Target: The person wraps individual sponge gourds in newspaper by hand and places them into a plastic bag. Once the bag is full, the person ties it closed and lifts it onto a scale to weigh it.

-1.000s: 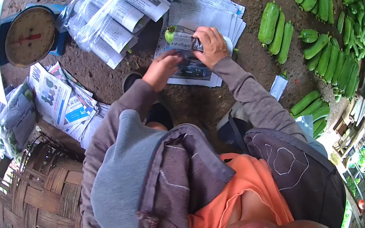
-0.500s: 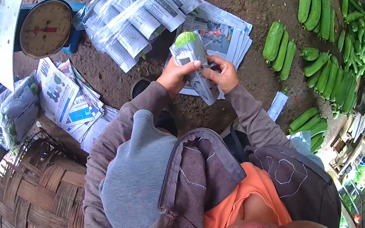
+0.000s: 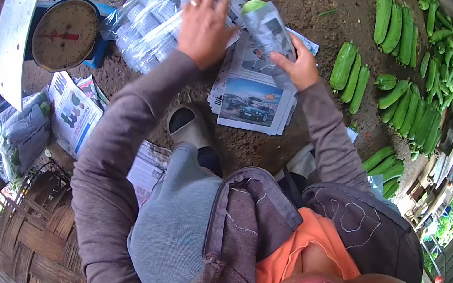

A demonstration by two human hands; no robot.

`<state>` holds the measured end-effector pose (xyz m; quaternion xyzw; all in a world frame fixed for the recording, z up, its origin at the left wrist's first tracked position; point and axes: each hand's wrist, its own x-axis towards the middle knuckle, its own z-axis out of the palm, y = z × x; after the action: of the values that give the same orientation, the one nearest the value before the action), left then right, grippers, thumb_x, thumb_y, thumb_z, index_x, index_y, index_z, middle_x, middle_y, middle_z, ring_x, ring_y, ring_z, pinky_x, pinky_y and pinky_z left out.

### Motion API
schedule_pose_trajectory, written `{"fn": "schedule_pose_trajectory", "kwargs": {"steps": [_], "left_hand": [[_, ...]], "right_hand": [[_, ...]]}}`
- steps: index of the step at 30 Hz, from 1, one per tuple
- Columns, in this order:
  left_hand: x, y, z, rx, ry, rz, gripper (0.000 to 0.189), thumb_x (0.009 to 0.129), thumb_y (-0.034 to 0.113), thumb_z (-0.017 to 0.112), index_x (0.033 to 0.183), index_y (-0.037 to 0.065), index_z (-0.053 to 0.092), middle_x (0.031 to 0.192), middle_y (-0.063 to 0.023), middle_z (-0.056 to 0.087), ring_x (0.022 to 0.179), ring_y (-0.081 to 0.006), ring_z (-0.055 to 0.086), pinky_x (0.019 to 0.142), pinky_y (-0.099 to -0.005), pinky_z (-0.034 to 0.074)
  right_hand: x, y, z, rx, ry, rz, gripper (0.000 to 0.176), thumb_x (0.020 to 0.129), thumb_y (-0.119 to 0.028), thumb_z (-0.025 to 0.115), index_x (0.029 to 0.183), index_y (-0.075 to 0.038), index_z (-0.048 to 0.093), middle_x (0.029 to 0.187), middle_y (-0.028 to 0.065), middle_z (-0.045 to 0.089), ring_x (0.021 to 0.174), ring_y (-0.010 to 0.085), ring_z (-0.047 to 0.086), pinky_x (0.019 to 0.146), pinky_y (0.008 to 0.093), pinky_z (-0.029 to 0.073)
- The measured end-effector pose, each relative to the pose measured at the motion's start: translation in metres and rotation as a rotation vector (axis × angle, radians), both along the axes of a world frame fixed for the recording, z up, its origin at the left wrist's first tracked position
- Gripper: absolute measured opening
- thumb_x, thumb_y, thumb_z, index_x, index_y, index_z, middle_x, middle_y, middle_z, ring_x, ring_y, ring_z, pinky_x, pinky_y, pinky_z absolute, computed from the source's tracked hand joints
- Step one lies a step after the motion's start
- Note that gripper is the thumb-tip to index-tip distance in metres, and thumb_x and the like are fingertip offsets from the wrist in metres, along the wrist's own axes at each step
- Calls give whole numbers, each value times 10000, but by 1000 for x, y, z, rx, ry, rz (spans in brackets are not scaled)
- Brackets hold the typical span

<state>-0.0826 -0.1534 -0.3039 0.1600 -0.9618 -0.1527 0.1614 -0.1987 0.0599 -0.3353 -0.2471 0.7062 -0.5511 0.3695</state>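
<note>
In my right hand (image 3: 298, 65) is a long green gourd (image 3: 253, 5) rolled in a newspaper sheet (image 3: 269, 31), its pale green end showing at the top. My fingers and thumb close around the lower part of the roll. My left hand (image 3: 206, 29), fingers apart, reaches over the clear plastic bag (image 3: 151, 20) full of newspaper-wrapped rolls, its fingertips overlapping the bag's near right side. Under the held roll lies a stack of newspaper sheets (image 3: 250, 102), with a car photo on the top one.
A dial scale (image 3: 65, 36) stands at the back left, near more newspaper (image 3: 72, 109) and bagged rolls (image 3: 26, 131). Unwrapped green gourds (image 3: 390, 15) lie in rows on the ground to the right. A woven bamboo surface (image 3: 25, 256) fills the lower left.
My left hand has let go of the wrapped gourd and moved up and forward to the plastic bag. My right hand, still holding the roll, has shifted right and slightly forward.
</note>
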Motion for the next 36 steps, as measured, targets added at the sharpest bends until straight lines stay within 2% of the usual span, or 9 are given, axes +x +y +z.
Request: {"fn": "schedule_pose_trajectory", "kwargs": {"steps": [4, 9, 15, 18, 20, 23, 26, 30, 36], "left_hand": [[-25, -63, -27, -37, -311, 45, 485, 742, 183, 666, 1200, 60, 561, 1074, -182, 609, 990, -329, 601, 835, -414, 489], [-46, -76, -31, 206, 64, -41, 324, 745, 128, 585, 1039, 2, 636, 949, -217, 627, 884, -376, 622, 817, -419, 499], [-44, -45, -15, 384, 88, 10, 328, 760, 120, 579, 1058, -10, 623, 973, -235, 619, 910, -396, 610, 821, -427, 490], [-30, -50, -37, 586, 89, 89, 369, 752, 115, 632, 1087, -34, 597, 1032, -264, 613, 944, -399, 603, 839, -440, 478], [-20, -45, -39, 347, 150, 5, 386, 781, 113, 644, 1134, -30, 579, 1036, -240, 626, 977, -374, 608, 828, -428, 481], [-4, -21, -19, 475, -19, 40, 479, 790, 31, 588, 1258, 1, 491, 1159, -228, 562, 1013, -378, 570, 845, -420, 469], [26, 27, -5, -40, -11, -85, 593, 768, 52, 580, 1346, 93, 454, 1387, -150, 407, 1288, -308, 381, 1044, -494, 274], [86, 87, -35, 191, -263, -490, 391, 787, 63, 582, 1176, 102, 598, 1400, -106, 423, 1348, -300, 334, 1075, -561, 243], [131, 131, -75, 170, -672, -587, 590, 783, 141, 589, 1359, 138, 456, 1517, -66, 256, 1418, -276, 194, 1119, -547, 172]], "right_hand": [[-16, -34, -14, 52, 227, 117, 695, 730, -220, 795, 1281, 64, 481, 1185, 148, 601, 1071, 165, 577, 930, 293, 441], [-22, -87, -23, 175, 650, 146, 726, 648, -377, 786, 1246, -43, 546, 1095, 203, 626, 1008, 348, 610, 885, 390, 475], [-17, -167, -32, 285, 464, -16, 504, 764, -299, 702, 1208, -115, 551, 1093, 190, 640, 1004, 332, 630, 830, 405, 493], [-16, -185, -60, 246, 524, -172, 355, 720, -282, 695, 941, -32, 574, 938, 231, 641, 915, 386, 620, 781, 468, 491], [-9, -190, -56, 372, 513, -281, 369, 668, -280, 733, 902, -27, 600, 891, 215, 624, 905, 368, 599, 808, 485, 468], [-19, -137, -50, 124, 739, -164, 605, 586, -406, 819, 1082, -116, 627, 1131, 134, 564, 1104, 355, 500, 960, 439, 398], [-64, -35, -24, 97, 950, -99, 559, 650, -385, 789, 1112, -115, 626, 1207, 125, 545, 1168, 311, 474, 997, 427, 375], [-155, 131, 8, 445, 1198, -204, 368, 665, -220, 768, 1002, -106, 673, 1074, 117, 632, 1048, 300, 557, 953, 429, 415], [-306, 394, 3, 1090, 952, -692, 384, 746, -300, 688, 1072, -99, 662, 1078, 164, 650, 1031, 321, 603, 899, 391, 474]]}}
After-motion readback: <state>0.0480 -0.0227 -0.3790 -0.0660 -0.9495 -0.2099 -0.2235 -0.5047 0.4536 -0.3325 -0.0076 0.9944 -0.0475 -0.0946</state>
